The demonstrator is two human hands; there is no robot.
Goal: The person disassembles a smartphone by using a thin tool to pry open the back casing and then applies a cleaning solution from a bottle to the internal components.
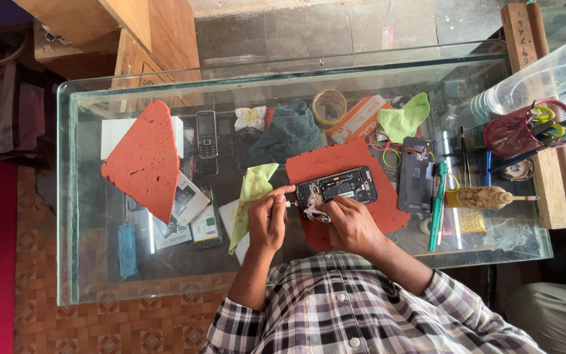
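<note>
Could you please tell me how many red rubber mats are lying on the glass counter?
2: a triangular red mat on the counter's left side, and a second red mat in the middle, under the opened phone.

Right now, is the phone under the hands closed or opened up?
Opened up. The phone lies on the red mat with its back cover off: dark inner parts and circuit boards show.

A glass counter (80, 196) carries two red mats (147, 157), green cloths (251, 196), tape roll (329, 107) and a red basket (512, 134).
</note>
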